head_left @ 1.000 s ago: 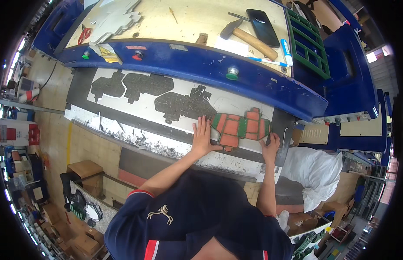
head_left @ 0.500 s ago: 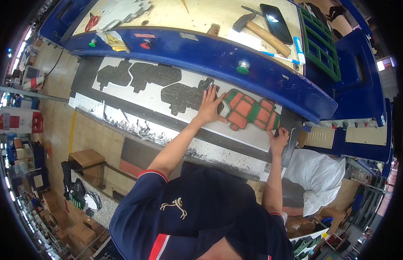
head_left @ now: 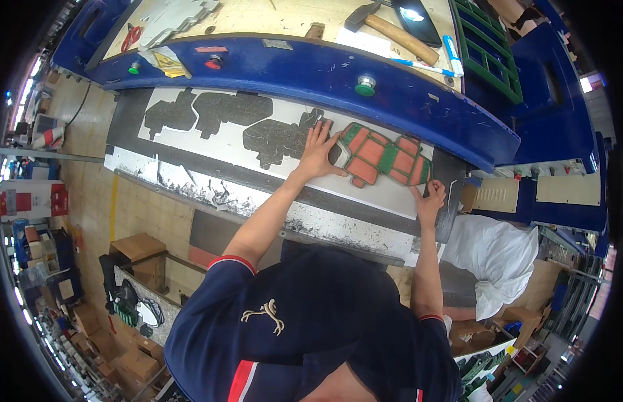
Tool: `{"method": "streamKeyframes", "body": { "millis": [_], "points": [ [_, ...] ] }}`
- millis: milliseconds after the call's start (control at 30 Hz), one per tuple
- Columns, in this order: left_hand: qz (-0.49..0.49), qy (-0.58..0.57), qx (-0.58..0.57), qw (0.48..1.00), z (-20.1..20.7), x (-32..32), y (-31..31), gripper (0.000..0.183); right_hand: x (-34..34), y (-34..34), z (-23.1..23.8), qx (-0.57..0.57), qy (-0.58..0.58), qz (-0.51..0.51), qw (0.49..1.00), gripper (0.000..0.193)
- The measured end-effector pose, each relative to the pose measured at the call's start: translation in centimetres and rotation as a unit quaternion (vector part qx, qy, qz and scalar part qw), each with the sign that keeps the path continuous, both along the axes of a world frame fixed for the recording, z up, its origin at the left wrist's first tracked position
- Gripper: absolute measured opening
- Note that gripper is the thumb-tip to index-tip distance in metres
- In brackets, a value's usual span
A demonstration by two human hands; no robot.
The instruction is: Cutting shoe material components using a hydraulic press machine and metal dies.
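A cutting die (head_left: 387, 161), with a green frame and red foam pads, lies flat on a white sheet (head_left: 382, 195). My left hand (head_left: 315, 155) rests at its left end with fingers spread over the sheet, the thumb side close against the die's edge. At the die's lower right corner, my right hand (head_left: 429, 199) has its thumb and bent fingertips on the rim. Left of the die, the sheet has dark die-shaped cut-outs (head_left: 274, 141), one partly under my left fingers. The dark bed shows through them.
Behind the sheet runs a blue machine beam (head_left: 291, 67) with green and red buttons. On the bench above lie a hammer (head_left: 398, 37), a phone (head_left: 418, 23), a marker (head_left: 425, 67), red scissors (head_left: 131, 37) and a green die frame (head_left: 489, 50). A white sack (head_left: 495, 258) stands right.
The whole view has shifted a little, so the bench and machine sit higher in the picture. My hands keep much the same hold around the die, with no clear movement over the sheet.
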State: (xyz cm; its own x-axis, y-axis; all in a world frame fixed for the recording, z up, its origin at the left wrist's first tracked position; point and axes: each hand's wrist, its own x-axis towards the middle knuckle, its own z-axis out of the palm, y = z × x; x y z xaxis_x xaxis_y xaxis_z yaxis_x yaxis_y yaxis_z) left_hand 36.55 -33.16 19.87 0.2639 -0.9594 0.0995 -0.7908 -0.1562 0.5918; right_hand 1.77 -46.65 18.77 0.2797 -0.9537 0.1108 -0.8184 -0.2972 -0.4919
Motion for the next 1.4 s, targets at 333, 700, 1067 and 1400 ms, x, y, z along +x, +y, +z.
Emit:
{"method": "streamKeyframes", "body": {
  "millis": [333,700,1067,1400],
  "points": [
    [-0.009,0.003,-0.028,1.0,-0.1,-0.3,0.2,0.112,-0.4,0.3,-0.5,-0.027,-0.03,0.012,0.999,0.064],
    [-0.026,-0.012,-0.028,0.999,-0.4,0.1,0.1,0.114,-0.3,0.2,-0.9,-0.036,-0.014,0.017,0.999,0.064],
    [-0.004,-0.021,0.0,1.0,-0.6,-0.3,-0.4,0.119,-0.1,0.3,-1.0,-0.033,-0.012,0.002,0.999,0.066],
    [-0.007,-0.024,-0.027,0.999,-0.8,-0.4,0.2,0.116,-0.2,0.4,-0.9,-0.02,-0.024,0.005,0.999,0.065]
  ]
}}
